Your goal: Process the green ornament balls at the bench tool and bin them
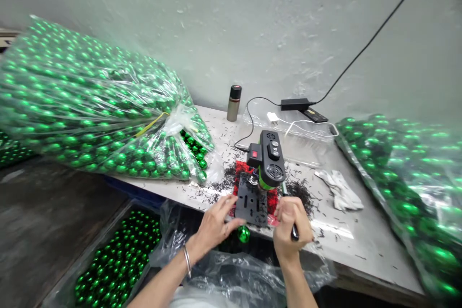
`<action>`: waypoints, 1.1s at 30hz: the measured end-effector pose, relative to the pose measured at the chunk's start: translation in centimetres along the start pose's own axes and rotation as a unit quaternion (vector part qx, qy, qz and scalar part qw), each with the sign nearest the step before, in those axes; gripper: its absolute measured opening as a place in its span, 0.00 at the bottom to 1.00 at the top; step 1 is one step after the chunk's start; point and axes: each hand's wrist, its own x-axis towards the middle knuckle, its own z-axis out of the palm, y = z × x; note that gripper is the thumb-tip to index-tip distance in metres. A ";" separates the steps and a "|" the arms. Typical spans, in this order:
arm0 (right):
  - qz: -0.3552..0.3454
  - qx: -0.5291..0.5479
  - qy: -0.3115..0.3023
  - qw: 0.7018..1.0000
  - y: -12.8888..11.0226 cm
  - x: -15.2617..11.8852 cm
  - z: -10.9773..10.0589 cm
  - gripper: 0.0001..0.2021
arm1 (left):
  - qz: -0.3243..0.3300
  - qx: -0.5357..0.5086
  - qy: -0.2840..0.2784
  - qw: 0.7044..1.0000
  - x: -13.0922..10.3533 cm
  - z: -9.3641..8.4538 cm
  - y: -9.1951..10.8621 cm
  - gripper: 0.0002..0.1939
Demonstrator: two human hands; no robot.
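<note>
A small black bench press machine (273, 161) with a slotted black base plate (250, 202) stands on the table over a red mat (272, 200). My right hand (293, 224) is wrapped round the lever handle (295, 234) on the machine's right side. At the left edge of the base plate is my left hand (218, 219), fingers apart and holding nothing. One shiny green ball (243, 234) is just below the plate's front edge, near my left thumb and apart from it. Short black scraps (301, 192) lie scattered around the machine.
A big clear bag of green balls (90, 106) fills the left, another bag (404, 178) the right. Below left stands a lined bin of balls (119, 255). White gloves (339, 190), a spray can (234, 103), a power adapter (295, 104) and cables lie behind or beside the machine.
</note>
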 end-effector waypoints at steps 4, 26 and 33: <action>0.003 0.005 0.011 1.000 0.3 -0.5 0.3 0.15 | -0.107 0.212 0.012 0.971 5.7 -4.0 -3.7 0.16; 0.006 -0.026 0.002 1.000 -0.1 -0.7 0.4 0.16 | -0.353 -0.484 -0.078 0.797 6.7 -1.6 -2.7 0.30; 0.007 -0.031 -0.021 0.999 -0.3 -0.7 0.1 0.15 | -0.264 -0.336 -0.129 0.895 6.1 2.6 -0.6 0.27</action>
